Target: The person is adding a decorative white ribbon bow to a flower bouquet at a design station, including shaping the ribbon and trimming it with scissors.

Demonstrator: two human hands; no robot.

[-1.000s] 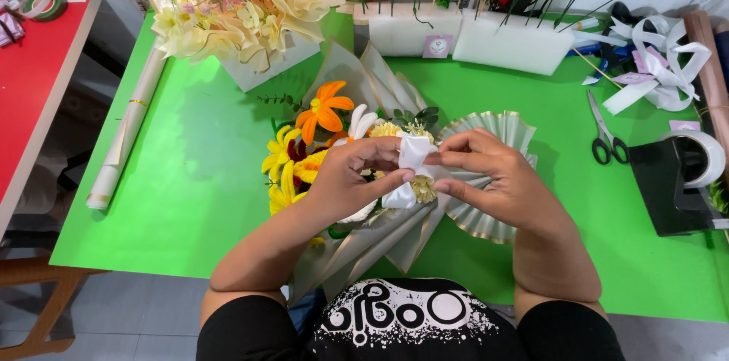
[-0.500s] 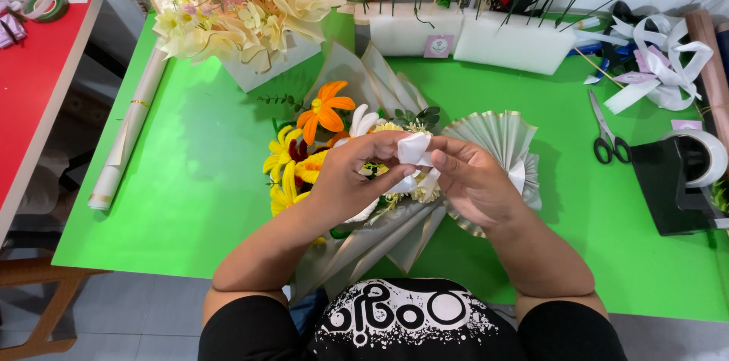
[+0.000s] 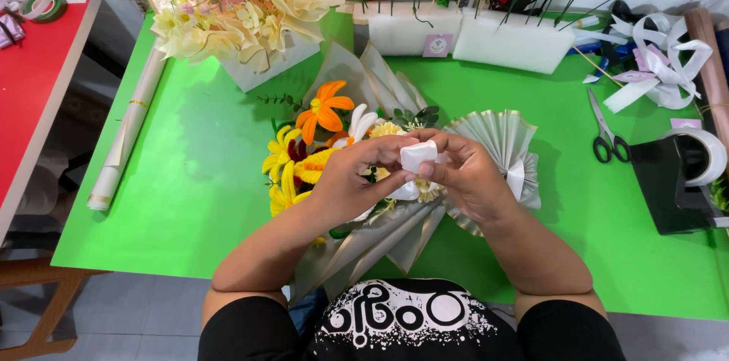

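1. Bouquet lies at the centre of the frame on the green table, its orange, yellow and white flowers pointing toward the upper left and its grey pleated wrapping running down toward the person's lap.
2. Green table fills most of the frame; a red table stands beside it at the left edge.
3. A second, larger arrangement of cream and pink flowers sits at the upper left of the green table, well apart from the hands.
4. White foam blocks stuck with green stems stand along the top centre.
5. A rolled sheet of paper lies on the left part of the green table.
6. A black tape dispenser sits at the right edge, with scissors just to its left and loops of white ribbon above it.
7. The left hand is curled over the bouquet at centre, fingertips pinching a white ribbon piece.
8. The right hand meets it from the right, thumb and fingers closed on the same white ribbon piece; how the ribbon is folded between them is hard to make out.
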